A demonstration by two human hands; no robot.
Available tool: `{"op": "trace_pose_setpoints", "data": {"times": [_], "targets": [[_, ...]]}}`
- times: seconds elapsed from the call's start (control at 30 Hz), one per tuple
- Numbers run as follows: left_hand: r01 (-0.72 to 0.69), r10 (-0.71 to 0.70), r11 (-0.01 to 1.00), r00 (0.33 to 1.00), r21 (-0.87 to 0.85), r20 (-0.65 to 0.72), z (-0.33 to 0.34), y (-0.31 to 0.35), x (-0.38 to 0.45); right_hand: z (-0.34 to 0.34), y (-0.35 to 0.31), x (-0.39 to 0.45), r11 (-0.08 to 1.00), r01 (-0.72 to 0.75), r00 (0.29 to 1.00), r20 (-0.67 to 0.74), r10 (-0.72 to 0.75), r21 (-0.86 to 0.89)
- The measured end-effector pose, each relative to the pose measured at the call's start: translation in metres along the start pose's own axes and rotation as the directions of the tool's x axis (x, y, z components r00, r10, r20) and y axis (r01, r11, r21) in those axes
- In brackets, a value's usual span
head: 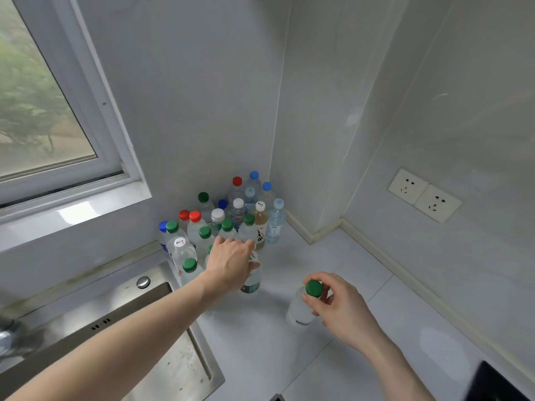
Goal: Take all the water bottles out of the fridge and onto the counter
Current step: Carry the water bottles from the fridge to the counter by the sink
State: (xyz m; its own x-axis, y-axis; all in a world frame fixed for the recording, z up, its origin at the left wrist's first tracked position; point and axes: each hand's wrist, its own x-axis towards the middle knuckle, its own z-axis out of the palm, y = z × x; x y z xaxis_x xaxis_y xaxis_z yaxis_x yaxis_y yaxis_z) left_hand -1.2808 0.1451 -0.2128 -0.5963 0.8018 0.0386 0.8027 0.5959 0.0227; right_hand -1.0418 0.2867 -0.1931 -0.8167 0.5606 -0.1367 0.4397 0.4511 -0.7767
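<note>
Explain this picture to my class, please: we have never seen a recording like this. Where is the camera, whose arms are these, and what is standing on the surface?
There is no machine here. A person wears a wide-angle camera on the head, looking forward and down, so the two bare arms reaching in are that person's own.

The pale surface is a kitchen counter, set in a corner under a window, with a steel sink at the lower left.

A cluster of bottles stands upright in the corner, with green, red, blue and white caps.

The left hand is wrapped around the top of a clear bottle at the front edge of the cluster. The right hand grips a green-capped bottle by its neck, apart from the others; whether its base touches the counter is unclear. The fridge is not in view.
</note>
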Motion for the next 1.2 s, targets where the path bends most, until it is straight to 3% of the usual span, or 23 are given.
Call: {"op": "trace_pose_setpoints", "data": {"times": [0.47, 0.97, 1.2], "targets": [[0.095, -0.097, 0.994, 0.995, 0.060, 0.031, 0.011, -0.026, 0.030, 0.023, 0.001, 0.077, 0.996, 0.039, 0.998, 0.052, -0.035, -0.079], [0.171, -0.169, 0.984, 0.985, -0.055, 0.039, 0.017, -0.037, 0.045, 0.053, -0.016, 0.161, 0.986, 0.081, 0.995, 0.065, -0.072, -0.149], [0.130, -0.130, 0.988, 0.992, -0.089, 0.007, 0.008, -0.040, 0.043, 0.067, -0.026, 0.183, 0.978, 0.099, 0.992, 0.097, -0.082, -0.184]]}}
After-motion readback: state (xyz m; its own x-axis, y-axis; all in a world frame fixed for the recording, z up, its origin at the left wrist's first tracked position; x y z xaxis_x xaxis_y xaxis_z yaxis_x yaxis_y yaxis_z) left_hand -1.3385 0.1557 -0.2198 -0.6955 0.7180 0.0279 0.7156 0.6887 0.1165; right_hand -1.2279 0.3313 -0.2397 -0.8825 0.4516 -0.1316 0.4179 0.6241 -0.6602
